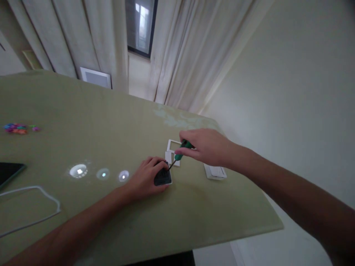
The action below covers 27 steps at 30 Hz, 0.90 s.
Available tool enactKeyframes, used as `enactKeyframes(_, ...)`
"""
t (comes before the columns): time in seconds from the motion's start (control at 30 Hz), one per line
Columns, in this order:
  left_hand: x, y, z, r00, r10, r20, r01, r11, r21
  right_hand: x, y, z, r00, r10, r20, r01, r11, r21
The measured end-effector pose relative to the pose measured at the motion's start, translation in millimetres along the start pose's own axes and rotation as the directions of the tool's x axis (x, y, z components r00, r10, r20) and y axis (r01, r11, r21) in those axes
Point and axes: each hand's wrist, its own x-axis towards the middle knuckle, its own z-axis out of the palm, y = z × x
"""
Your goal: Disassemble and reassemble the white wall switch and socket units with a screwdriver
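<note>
Pale-green tabletop (pixel 227 214) lies under our hands. Our left hand (pixel 146 173) grips a square black plastic piece (pixel 163 179); our right hand (pixel 206 146), pinching a green-handled screwdriver (pixel 178 157) on it, partly hides a thin white frame (pixel 169 145) near a white box (pixel 215 173).

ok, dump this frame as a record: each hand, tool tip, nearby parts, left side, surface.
left hand: holds dark square piece with a pale edge
right hand: grips green-handled screwdriver
tool tip: at the dark square piece; exact contact too small to tell
nearby parts: white frame, white box
left side: white cable, dark flat object, multicoloured cluster
surface: greenish table
</note>
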Motion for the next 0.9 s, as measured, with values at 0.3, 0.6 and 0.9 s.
enactKeyframes(0.3,6.3,-3.6,3.4,1.000,0.018,-0.006,-0.018,1.000,0.010,22.9,-12.7,-22.3,0.960,0.045,0.277,0.013,0.979,-0.204)
enactKeyframes(0.6,10.4,-3.0,6.2,1.000,0.011,-0.008,-0.011,1.000,0.013,28.5,-22.4,-25.4,0.926,0.048,0.375,0.049,0.968,-0.245)
enactKeyframes(0.9,11.1,-4.5,9.7,1.000,0.011,-0.019,-0.011,1.000,0.014,32.1,-26.0,-33.4,0.919,0.022,0.393,0.072,0.972,-0.225)
